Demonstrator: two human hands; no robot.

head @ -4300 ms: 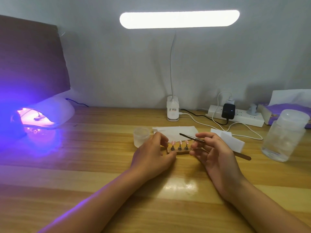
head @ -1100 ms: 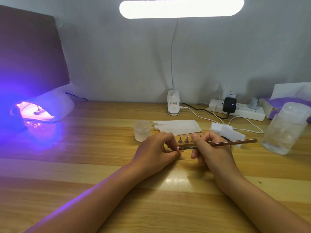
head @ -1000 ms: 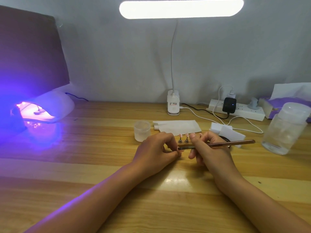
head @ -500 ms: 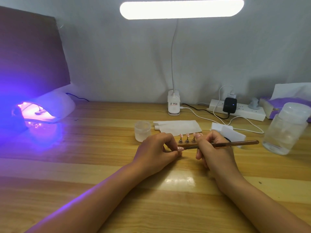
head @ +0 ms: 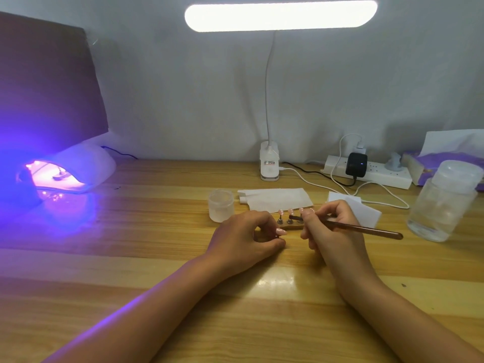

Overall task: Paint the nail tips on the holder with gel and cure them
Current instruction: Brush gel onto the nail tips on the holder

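Tabletop, pale wood, fills the lower frame. Desk lamp, bar type, glows at top centre. Curing lamp, lit violet, sits at far left, well apart from the work. Clear bottle stands at right edge. Frosted jar sits left of centre, near the holder.

Left hand, fingers curled together, appears to pinch the left end of the holder at centre frame. Right hand is closed on the brush, its head at the nail tips, which stand on small pegs.

Step judged: gel application. Advice: keep the holder pinned, stroke lightly base to point, keep the coat thin, avoid neighbouring tips.
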